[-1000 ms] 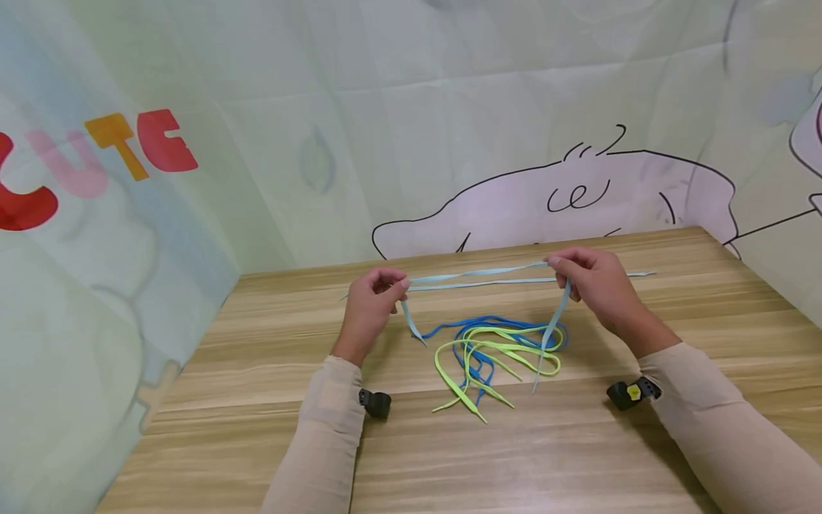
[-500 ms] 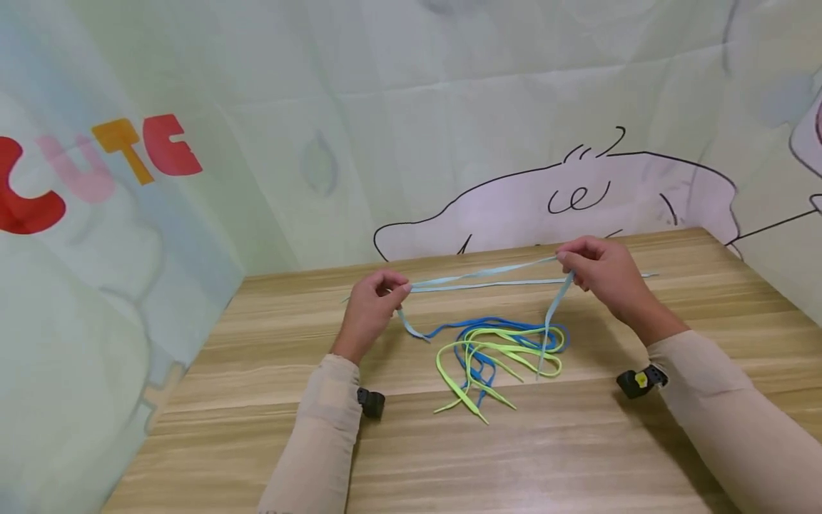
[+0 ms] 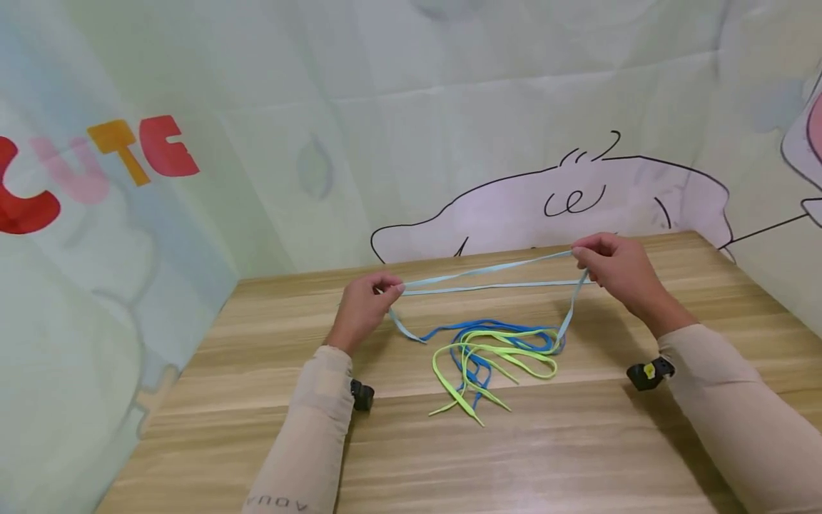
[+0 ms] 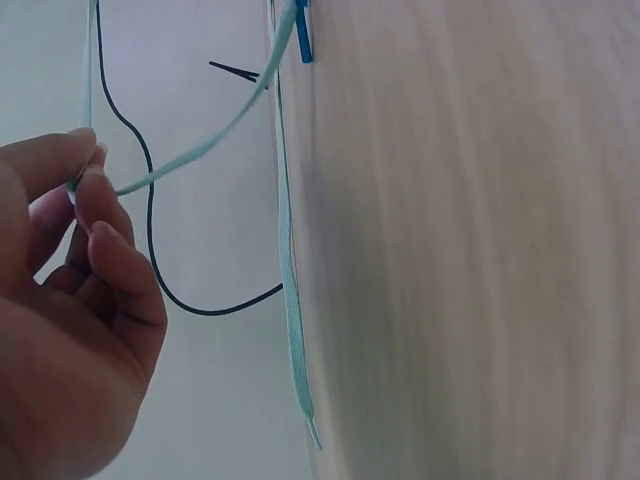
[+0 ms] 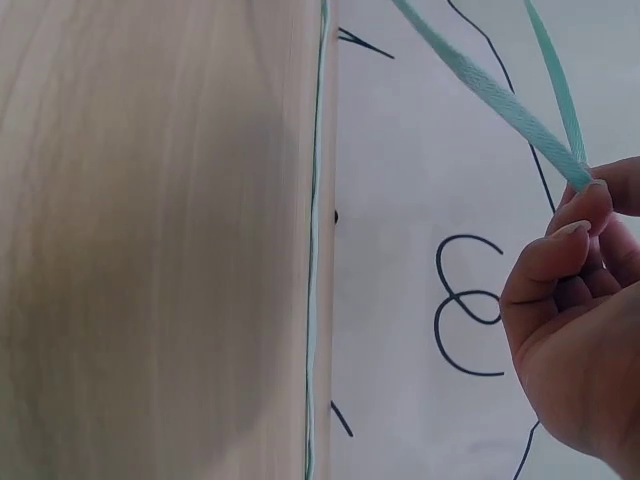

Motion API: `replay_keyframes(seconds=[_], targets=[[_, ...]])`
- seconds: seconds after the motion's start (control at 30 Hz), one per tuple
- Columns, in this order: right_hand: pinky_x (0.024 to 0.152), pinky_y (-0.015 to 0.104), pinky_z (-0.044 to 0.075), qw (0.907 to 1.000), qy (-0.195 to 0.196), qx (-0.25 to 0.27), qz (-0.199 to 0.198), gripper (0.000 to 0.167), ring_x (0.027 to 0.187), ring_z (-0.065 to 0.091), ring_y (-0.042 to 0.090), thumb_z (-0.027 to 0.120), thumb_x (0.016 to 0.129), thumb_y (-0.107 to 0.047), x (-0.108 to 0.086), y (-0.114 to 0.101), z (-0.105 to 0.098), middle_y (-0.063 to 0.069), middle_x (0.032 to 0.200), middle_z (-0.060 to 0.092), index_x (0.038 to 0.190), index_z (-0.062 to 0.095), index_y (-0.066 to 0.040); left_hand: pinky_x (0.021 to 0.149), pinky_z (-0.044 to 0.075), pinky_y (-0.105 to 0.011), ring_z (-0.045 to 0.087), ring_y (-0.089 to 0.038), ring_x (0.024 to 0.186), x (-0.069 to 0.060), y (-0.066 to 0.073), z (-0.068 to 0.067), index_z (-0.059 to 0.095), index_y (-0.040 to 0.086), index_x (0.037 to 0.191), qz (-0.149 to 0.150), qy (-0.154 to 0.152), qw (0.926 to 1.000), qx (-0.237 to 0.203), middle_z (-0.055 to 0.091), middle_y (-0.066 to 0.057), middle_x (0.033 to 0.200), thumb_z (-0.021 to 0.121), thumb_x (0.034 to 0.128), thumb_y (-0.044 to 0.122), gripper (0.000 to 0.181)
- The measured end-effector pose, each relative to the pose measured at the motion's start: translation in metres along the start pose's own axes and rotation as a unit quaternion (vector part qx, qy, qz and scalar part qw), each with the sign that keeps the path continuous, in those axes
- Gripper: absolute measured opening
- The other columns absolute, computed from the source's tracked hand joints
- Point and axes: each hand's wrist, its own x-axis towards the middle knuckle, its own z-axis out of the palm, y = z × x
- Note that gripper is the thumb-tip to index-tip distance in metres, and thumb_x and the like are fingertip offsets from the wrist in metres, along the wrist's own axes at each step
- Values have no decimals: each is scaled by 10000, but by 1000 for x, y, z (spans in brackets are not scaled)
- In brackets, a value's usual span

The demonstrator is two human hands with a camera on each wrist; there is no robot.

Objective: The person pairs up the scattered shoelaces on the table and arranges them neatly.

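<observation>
1. Pale-blue lace is strung between my hands, raised above the far part of the tabletop.
2. My left hand pinches it between thumb and forefinger, the other fingers curled in, and a short tail hangs from there towards the blue laces.
3. My right hand pinches it the same way, thumb tight against forefinger. A tail drops from this side too, its lower end by the pile; whether it touches, I can't tell.
4. I'd say I hold it at two well-separated points so that the stretch between runs nearly straight instead of sagging. It slopes up towards my right in the head view.
5. The second lace, equally pale, lies lengthwise along the far edge of the tabletop, drawn out straight, probably so that it stays apart from the others.
6. Nearer me, the green laces lie looped over the blue ones, seemingly just dropped there loosely.
7. As for containers, I see none: the pile sits directly on the wood. Behind it hangs a printed cloth.
</observation>
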Motion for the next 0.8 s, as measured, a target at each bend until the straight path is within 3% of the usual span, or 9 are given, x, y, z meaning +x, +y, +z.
replay_keyframes(seconds=[0.17,0.5,0.8], targets=[[597,261,484,9998,20,-186,48,395,704,561,139,619,1004,-332,4,9,-10,-19,834,640,1173,646,24,648,492,-313,598,-201,719,1,-3,-6,736,122,1048,-147,-127,9998,109,623,-35,871,685,966,259,167],[628,274,497,9964,-50,-843,-16,383,765,584,235,584,1021,-325,10,14,-21,85,918,646,1173,655,19,652,489,-321,596,-195,717,0,-21,-25,734,102,1068,-275,-111,9985,450,623,-52,883,666,974,224,169],[596,283,469,9941,74,-1074,89,386,732,558,158,586,1013,-362,13,23,-27,78,946,649,1164,660,-15,864,501,-425,634,-252,976,3,-33,-35,750,82,1106,-122,-273,9888,1465,720,-81,1077,643,989,248,230]])
